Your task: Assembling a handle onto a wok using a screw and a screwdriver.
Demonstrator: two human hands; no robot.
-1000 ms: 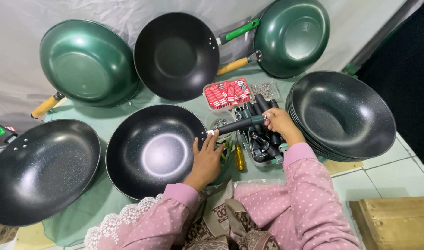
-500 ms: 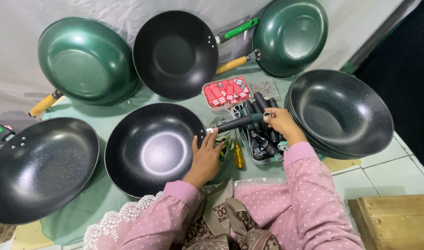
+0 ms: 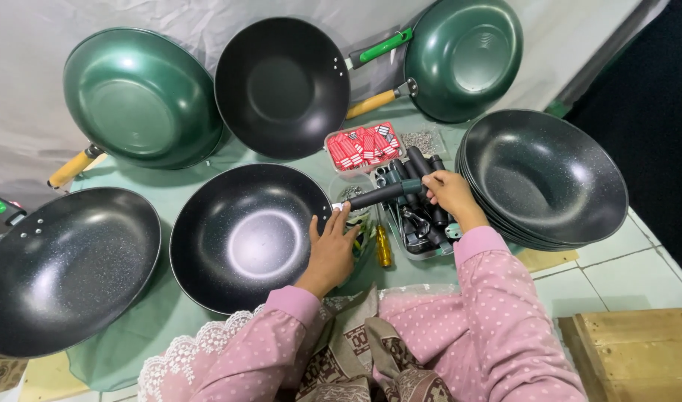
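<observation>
A black speckled wok [image 3: 244, 234] lies on the green cloth in front of me. My left hand [image 3: 332, 249] rests on its right rim, fingers spread against the edge. My right hand [image 3: 451, 195] grips a black handle [image 3: 382, 195] whose left end meets the wok's rim. Under that hand sits a clear tray [image 3: 419, 223] of several more black handles and metal parts. A yellow-handled screwdriver [image 3: 384, 247] lies between my hands.
A stack of handle-less black woks [image 3: 546, 179] stands at the right. A clear box of red packets [image 3: 363, 147] lies behind the tray. Finished woks ring the cloth: green [image 3: 136, 100], black [image 3: 281, 85], green [image 3: 464, 56], black [image 3: 58, 268]. A wooden block [image 3: 639, 353] lies at the bottom right.
Both hands stay almost where they were, holding the handle to the wok's rim. The view has shifted only slightly.
</observation>
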